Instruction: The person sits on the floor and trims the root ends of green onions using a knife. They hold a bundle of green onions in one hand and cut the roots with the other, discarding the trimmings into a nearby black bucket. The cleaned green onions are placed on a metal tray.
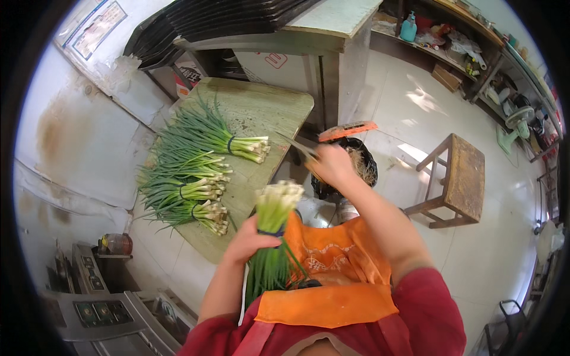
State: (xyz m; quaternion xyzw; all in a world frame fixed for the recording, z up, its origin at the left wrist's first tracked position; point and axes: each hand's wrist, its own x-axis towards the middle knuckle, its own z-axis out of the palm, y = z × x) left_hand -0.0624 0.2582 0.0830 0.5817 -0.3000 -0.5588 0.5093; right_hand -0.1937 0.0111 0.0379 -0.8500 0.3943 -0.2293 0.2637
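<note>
My left hand (253,241) is closed around a bunch of green onions (277,209) bound with a dark band, its white root ends upward and its green leaves hanging over my lap. In my right hand (331,163) is a bladed tool (297,144), probably scissors, blurred, pointing toward the table. It is above and to the right of the held bunch, apart from it. Several more bunches of green onions (200,189) lie on the pale green table (256,95), most with dark bands, root ends to the right.
A bin lined with a black bag (372,162) holds trimmed roots, with an orange lid piece (349,130) at its rim. Farther right stands a wooden stool (467,180). Behind the table is a cabinet (352,80); a stove (104,313) is at lower left.
</note>
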